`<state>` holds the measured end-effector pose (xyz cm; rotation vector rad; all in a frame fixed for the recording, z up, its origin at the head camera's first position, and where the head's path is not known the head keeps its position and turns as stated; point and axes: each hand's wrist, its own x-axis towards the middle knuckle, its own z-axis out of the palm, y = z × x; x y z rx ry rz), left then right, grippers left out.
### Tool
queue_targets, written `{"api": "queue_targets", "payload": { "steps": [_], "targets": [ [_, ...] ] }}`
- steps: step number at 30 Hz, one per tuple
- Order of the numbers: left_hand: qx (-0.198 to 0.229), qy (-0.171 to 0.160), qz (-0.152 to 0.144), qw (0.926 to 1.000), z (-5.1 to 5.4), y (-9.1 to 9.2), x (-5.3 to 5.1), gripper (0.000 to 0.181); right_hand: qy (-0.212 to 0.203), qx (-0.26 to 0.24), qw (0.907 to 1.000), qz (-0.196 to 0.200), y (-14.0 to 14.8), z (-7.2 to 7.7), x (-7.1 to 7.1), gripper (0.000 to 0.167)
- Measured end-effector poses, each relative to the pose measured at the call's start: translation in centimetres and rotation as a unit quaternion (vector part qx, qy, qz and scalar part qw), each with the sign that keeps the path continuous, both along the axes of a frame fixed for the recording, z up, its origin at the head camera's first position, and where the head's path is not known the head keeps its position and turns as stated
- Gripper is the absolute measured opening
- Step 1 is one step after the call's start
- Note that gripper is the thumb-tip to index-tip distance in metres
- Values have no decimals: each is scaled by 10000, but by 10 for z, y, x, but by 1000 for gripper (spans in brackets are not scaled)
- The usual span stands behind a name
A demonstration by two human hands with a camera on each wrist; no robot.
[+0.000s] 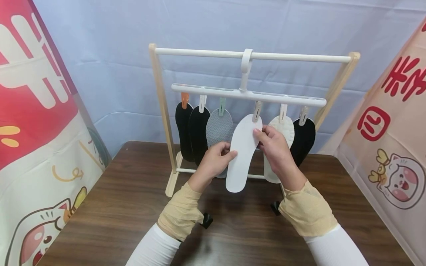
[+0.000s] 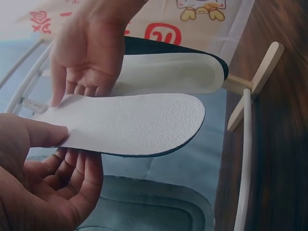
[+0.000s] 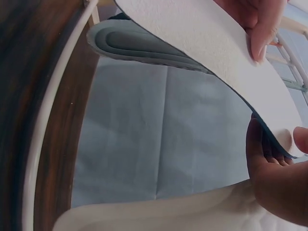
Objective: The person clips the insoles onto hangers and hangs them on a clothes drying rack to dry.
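Note:
A white insole [image 1: 243,155] hangs from a grey clothespin [image 1: 257,111] on the white hanger [image 1: 213,91]. My left hand [image 1: 214,159] pinches its left edge, thumb on the white face and fingers behind, as the left wrist view also shows. Higher up on the opposite edge, my right hand [image 1: 275,146] grips the same insole just below the clothespin, its thumb in front. In the right wrist view the insole [image 3: 207,53] bends slightly between both hands, and a dark underside shows along its edge. A cream insole [image 1: 279,127] hangs right behind the right hand.
Two black insoles [image 1: 184,133] and a grey textured insole [image 1: 219,127] hang at the left from coloured clothespins. Another black insole [image 1: 303,140] hangs at the far right. The hanger hooks on a wood-framed rack [image 1: 161,107] standing on a brown table [image 1: 133,207]. Printed curtains flank it.

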<state>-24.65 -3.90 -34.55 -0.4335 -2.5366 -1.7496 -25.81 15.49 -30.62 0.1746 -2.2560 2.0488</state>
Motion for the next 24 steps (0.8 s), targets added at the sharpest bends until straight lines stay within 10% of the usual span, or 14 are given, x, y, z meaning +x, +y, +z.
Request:
{"api": "queue_targets", "payload": {
  "steps": [24],
  "targets": [
    [-651, -165, -379, 9970, -21, 3, -6, 20, -221, 550, 9977, 339, 22, -34, 8, 41]
  ]
}}
